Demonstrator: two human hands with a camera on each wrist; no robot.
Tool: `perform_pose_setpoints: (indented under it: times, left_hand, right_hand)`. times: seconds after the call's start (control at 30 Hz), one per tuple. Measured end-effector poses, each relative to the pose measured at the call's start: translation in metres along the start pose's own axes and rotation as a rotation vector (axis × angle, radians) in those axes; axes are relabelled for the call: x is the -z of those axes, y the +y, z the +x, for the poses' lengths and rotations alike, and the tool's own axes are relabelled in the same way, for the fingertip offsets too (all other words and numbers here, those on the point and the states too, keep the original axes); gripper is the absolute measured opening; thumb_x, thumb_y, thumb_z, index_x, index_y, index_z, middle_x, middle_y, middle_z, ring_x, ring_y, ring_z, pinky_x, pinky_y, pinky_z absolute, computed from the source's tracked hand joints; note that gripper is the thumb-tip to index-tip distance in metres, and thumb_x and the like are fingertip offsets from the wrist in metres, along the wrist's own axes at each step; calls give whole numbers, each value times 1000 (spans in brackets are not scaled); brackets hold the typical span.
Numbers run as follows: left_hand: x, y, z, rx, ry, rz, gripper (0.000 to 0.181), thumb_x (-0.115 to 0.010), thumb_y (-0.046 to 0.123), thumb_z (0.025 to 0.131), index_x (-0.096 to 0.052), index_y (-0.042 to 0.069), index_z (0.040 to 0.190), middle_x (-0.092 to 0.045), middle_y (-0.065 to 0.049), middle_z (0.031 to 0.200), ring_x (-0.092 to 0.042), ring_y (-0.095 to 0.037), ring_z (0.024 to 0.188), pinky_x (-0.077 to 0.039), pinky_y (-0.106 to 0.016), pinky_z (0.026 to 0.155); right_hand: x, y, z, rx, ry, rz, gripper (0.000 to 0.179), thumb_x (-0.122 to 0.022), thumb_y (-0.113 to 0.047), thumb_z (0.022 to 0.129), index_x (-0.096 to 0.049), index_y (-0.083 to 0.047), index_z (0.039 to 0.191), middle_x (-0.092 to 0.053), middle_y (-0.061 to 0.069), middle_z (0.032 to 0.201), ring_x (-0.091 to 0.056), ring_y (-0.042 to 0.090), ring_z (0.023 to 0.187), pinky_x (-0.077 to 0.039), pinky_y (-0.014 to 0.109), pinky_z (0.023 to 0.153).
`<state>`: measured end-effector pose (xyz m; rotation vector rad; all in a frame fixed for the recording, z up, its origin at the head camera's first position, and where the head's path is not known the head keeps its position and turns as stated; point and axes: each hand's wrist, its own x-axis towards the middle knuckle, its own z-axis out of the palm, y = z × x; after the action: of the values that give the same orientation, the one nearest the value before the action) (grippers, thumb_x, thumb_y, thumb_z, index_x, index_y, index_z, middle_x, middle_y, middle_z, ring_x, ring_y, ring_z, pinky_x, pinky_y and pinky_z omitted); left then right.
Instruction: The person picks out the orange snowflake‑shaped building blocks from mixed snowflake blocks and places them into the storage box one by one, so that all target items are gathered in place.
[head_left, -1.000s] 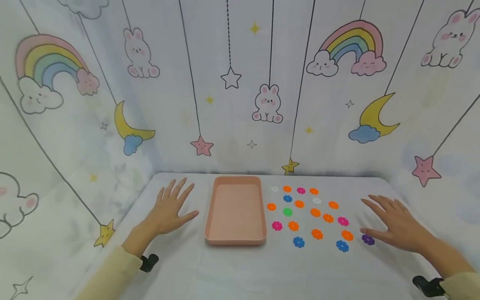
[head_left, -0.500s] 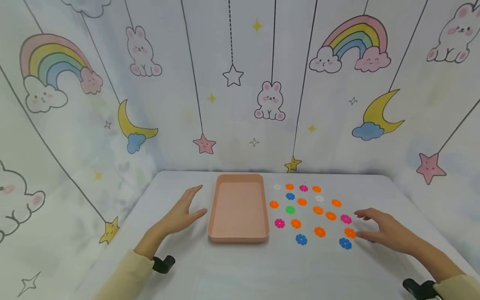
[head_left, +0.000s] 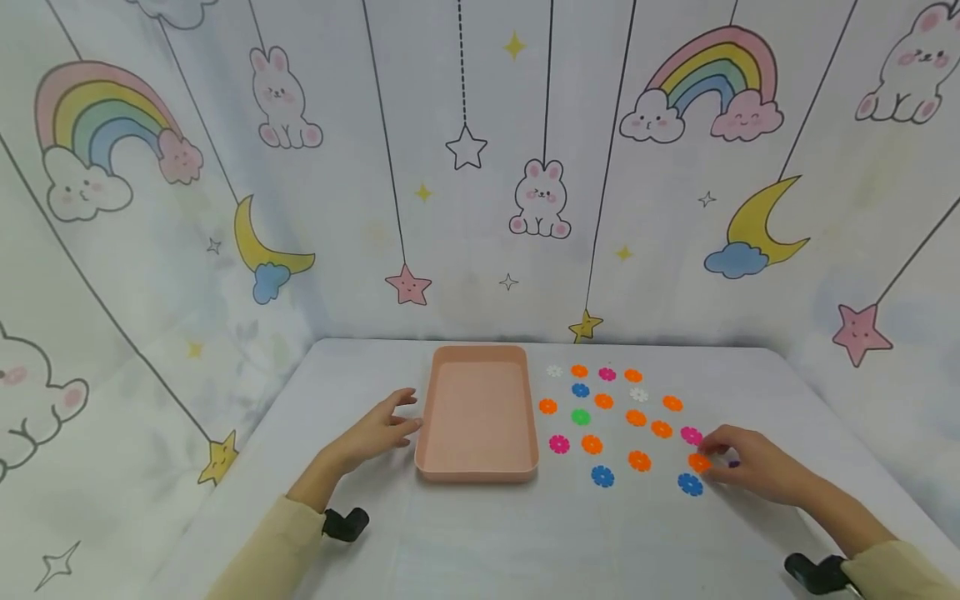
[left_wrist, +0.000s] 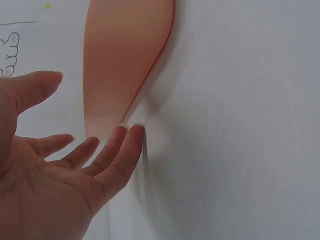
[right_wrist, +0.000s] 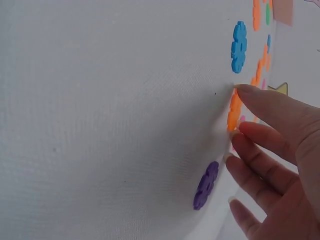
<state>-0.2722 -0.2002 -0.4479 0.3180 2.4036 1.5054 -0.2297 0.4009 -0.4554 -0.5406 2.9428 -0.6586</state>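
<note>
No readable lettering or numbers appear anywhere.

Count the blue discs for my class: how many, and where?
3: one blue disc lies just behind the green disc, another at the front toward the tray, a third at the front near the right hand, which may hide others.

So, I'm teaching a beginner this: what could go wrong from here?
The right hand pinches a thin orange piece by its edges, so it might slip free.
The pink piece lies close by and could get nudged.
The left hand is at the edge of the tray, so a small push may shift it.
</note>
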Motion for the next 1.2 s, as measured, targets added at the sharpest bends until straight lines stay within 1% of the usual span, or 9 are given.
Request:
perform_pose_setpoints:
  times: [0.13,0.23,0.3,0.43,0.6,0.67,0.77,0.97,1.2]
  left_hand:
    - [-5,-3,3,29,-24,-53,63,-58,20,105,-28,3,159,-35,-20,159,-53,-37,133,-58,-41,96]
    - [-8,-5,6,29,-38,-71,58,-55,16,107,-31,1,157,-38,-21,156,-54,-36,132,-58,-42,96]
    - [-10,-6,8,24,-40,-75,55,-53,13,107,-33,1,156,-40,-21,153,-55,-36,130,-59,-41,96]
    - [-11,-5,11,12,-36,-90,53,-51,10,106,-35,0,155,-41,-23,151,-55,-37,128,-59,-42,94]
    - [-12,-7,12,31,-41,-125,52,-52,10,106,-36,1,155,-41,-23,152,-51,-38,132,-58,-44,97]
    - [-12,-9,12,45,-48,-134,51,-53,11,107,-37,2,155,-40,-23,153,-51,-37,133,-57,-44,99]
    - [-12,-10,11,54,-55,-144,51,-53,11,106,-37,1,154,-40,-23,153,-51,-38,133,-57,-44,99]
    - [-11,-10,10,71,-58,-138,51,-53,12,107,-37,2,154,-40,-22,153,-51,-36,133,-57,-44,99]
    - [-10,-8,13,81,-58,-134,51,-52,13,107,-38,4,155,-41,-20,153,-54,-33,130,-56,-45,100]
  right_hand:
    - [-2,-1,3,-22,-27,14,28,-81,-25,87,-69,-10,107,-65,-5,100,-55,14,92,-56,24,78]
    - [-1,-4,5,-51,-48,18,27,-81,-22,87,-68,-9,107,-64,-4,99,-55,18,94,-55,24,78]
    - [1,-6,6,-58,-49,15,27,-81,-20,87,-68,-7,106,-64,-4,97,-55,19,93,-54,23,76]
    - [4,-11,7,-38,-41,30,23,-80,-16,87,-68,-7,104,-64,-4,93,-54,13,86,-53,21,73]
    - [9,-15,6,-4,-56,128,15,-75,-12,91,-68,-6,102,-65,-3,91,-55,6,79,-55,19,71]
    - [10,-18,7,7,-62,166,13,-74,-12,92,-68,-5,102,-66,-1,92,-57,6,78,-56,18,72]
    - [9,-22,10,29,-53,194,13,-73,-13,94,-69,-5,103,-68,-1,94,-60,6,80,-57,18,74]
    - [7,-45,19,16,-11,270,16,-73,-14,95,-69,-3,106,-69,2,96,-64,9,83,-59,18,75]
    - [5,-82,37,13,28,390,19,-72,-12,96,-68,1,109,-71,7,100,-69,23,91,-61,22,78]
